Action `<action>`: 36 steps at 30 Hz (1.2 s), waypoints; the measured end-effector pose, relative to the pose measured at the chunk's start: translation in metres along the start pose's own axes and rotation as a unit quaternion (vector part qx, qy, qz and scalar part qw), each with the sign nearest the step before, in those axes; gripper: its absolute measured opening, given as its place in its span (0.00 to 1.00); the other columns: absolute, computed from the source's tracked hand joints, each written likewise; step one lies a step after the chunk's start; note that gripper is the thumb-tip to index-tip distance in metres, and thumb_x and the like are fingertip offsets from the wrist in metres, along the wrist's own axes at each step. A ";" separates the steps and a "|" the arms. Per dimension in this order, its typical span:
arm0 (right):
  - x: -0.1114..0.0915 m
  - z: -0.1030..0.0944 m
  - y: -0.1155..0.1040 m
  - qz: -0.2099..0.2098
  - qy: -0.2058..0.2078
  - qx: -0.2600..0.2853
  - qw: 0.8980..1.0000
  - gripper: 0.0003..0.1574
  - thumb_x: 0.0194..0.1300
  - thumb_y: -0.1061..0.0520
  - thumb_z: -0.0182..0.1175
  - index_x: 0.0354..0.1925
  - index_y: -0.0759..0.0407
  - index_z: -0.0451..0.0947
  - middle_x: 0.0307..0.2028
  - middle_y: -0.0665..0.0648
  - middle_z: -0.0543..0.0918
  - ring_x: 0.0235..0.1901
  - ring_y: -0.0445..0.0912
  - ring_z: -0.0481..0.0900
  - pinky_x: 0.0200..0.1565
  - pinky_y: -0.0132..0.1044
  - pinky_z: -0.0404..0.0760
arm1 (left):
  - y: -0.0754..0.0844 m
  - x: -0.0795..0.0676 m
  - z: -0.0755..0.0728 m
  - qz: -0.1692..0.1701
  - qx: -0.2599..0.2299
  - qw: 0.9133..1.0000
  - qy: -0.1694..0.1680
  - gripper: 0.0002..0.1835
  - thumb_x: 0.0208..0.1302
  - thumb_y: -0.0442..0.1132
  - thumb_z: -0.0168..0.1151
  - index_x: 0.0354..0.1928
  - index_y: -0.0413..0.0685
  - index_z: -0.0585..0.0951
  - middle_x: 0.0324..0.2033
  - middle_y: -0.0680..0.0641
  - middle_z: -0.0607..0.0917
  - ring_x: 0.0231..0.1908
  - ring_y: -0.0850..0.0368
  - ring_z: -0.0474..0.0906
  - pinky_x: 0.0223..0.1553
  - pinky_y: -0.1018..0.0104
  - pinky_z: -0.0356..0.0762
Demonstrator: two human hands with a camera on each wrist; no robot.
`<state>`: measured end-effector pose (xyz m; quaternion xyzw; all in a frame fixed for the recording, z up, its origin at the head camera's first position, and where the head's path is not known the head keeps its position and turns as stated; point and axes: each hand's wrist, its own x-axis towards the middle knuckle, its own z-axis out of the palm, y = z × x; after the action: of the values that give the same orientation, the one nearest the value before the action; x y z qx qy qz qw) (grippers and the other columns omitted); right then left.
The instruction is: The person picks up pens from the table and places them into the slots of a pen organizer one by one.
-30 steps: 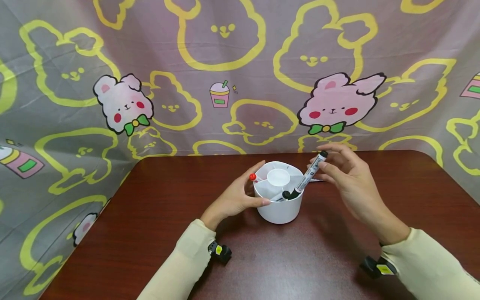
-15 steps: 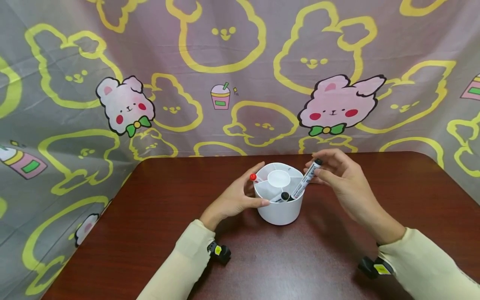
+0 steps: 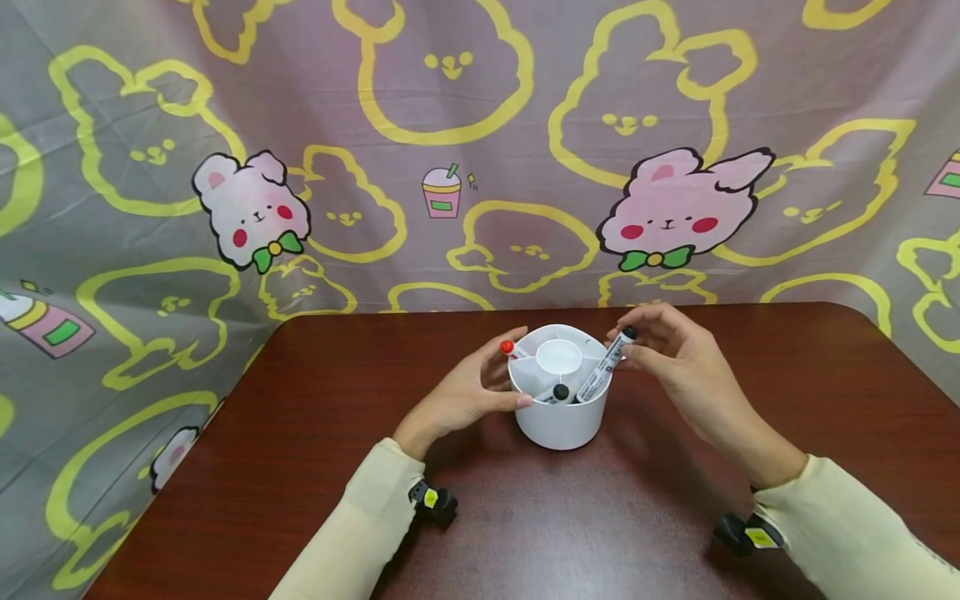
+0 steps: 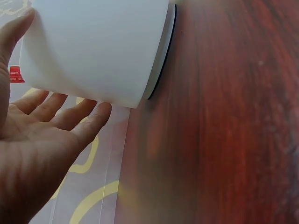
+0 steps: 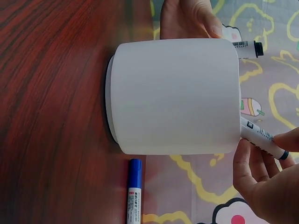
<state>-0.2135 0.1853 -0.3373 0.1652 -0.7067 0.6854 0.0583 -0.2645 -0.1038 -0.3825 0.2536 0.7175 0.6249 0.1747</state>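
A white round desk organizer point(image 3: 558, 427) with divided compartments stands on the table. My left hand point(image 3: 463, 398) grips its left side, thumb at the front rim; the left wrist view shows the fingers point(image 4: 88, 122) along its wall. With my right hand point(image 3: 678, 358) I pinch a black-capped whiteboard marker point(image 3: 602, 372) near its cap. That marker slants down into a right-hand compartment, its lower end hidden. Another black-capped marker point(image 3: 556, 394) leans in the front compartment, and a red-capped marker point(image 3: 513, 349) pokes out at the left, beside my left fingers.
A blue-capped marker point(image 5: 134, 196) lies on the table beyond the organizer in the right wrist view. The dark red wooden table point(image 3: 330, 492) ends at the back against a curtain point(image 3: 345, 108) printed with cartoon bunnies.
My right hand has moved down and left, and the marker it pinches has sunk deeper into the organizer. The black-capped marker in front has shifted slightly left. My left hand keeps its grip.
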 end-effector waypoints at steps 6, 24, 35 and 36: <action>0.000 0.001 0.001 0.000 0.004 -0.070 0.998 0.15 0.72 0.67 0.63 0.53 0.54 0.78 0.47 0.47 0.87 0.45 0.42 0.84 0.47 0.28 0.84 | -0.002 -0.001 -0.002 0.003 -0.009 1.000 0.000 0.49 0.61 0.27 0.73 0.81 0.53 0.61 0.75 0.42 0.72 0.73 0.44 0.71 0.72 0.53 0.72; -0.002 0.005 0.005 0.009 -0.012 -0.135 0.991 0.15 0.69 0.65 0.67 0.53 0.64 0.79 0.43 0.42 0.85 0.43 0.40 0.83 0.44 0.29 0.83 | -0.003 0.006 0.006 0.015 0.044 0.999 -0.013 0.58 0.56 0.29 0.77 0.83 0.57 0.54 0.69 0.40 0.75 0.64 0.50 0.77 0.64 0.60 0.78; -0.005 0.006 0.007 0.008 -0.022 -0.146 0.989 0.14 0.69 0.65 0.67 0.52 0.65 0.79 0.40 0.43 0.83 0.40 0.41 0.81 0.42 0.30 0.81 | -0.004 0.006 0.008 0.016 0.071 0.997 0.006 0.60 0.52 0.37 0.83 0.83 0.63 0.56 0.72 0.44 0.72 0.68 0.51 0.71 0.73 0.53 0.66; -0.005 0.006 0.007 0.008 -0.022 -0.146 0.989 0.15 0.69 0.65 0.67 0.52 0.65 0.79 0.40 0.43 0.83 0.39 0.41 0.81 0.42 0.30 0.81 | -0.004 0.006 0.008 0.017 0.073 0.997 0.008 0.60 0.52 0.39 0.84 0.83 0.63 0.56 0.72 0.45 0.72 0.70 0.51 0.70 0.74 0.51 0.63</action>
<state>-0.2103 0.1802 -0.3454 0.1646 -0.8015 0.5717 0.0603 -0.2658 -0.0940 -0.3874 0.2732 0.7581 0.5755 0.1392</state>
